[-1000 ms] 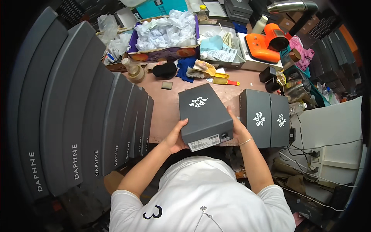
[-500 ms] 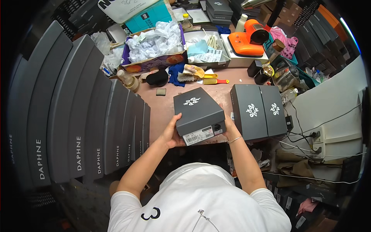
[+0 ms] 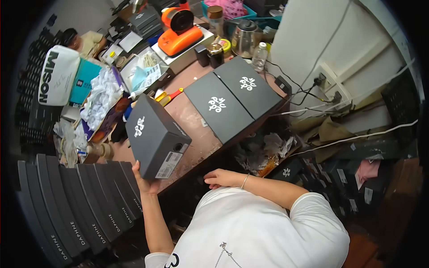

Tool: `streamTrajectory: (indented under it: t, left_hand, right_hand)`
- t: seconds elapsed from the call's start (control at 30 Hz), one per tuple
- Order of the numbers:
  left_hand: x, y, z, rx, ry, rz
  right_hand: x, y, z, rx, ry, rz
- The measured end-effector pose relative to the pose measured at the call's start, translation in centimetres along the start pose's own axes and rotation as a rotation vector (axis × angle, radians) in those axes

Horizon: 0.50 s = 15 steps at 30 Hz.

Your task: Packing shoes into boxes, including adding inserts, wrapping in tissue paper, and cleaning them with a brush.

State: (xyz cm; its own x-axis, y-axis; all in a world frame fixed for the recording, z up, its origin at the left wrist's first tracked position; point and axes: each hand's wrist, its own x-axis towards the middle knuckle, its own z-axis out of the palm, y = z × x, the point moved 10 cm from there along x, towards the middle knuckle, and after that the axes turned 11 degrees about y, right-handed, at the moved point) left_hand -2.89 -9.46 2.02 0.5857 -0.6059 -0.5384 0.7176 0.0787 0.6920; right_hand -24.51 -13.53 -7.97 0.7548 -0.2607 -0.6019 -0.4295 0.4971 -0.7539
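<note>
Left hand (image 3: 144,181) gripping, right hand (image 3: 222,178) free

A shoe-shop stockroom or packing corner: grey shoeboxes (image 3: 223,109) on a cluttered brown table (image 3: 192,120), flat box stacks (image 3: 80,201) at 8 o'clock, more boxes (image 3: 339,178) at 4 o'clock

A dark grey shoebox (image 3: 154,136), closed, with a small white emblem on its lid and a white label on its near end, rests tilted at the table's (image 3: 196,123) front edge, towards the left corner.
</note>
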Motion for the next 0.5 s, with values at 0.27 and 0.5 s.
streamTrajectory:
  t: [0.27,0.5]
  left_hand:
    - [3.4,-1.2,12.0,0.042,-0.149,0.042]
    - [3.7,-4.1,16.6,0.173,-0.139,-0.005]
  right_hand:
    - [-4.5,-1.9,-5.1,-0.146,0.089,-0.141]
    - [-6.1,-1.5,-6.8,-0.262,0.133,-0.362]
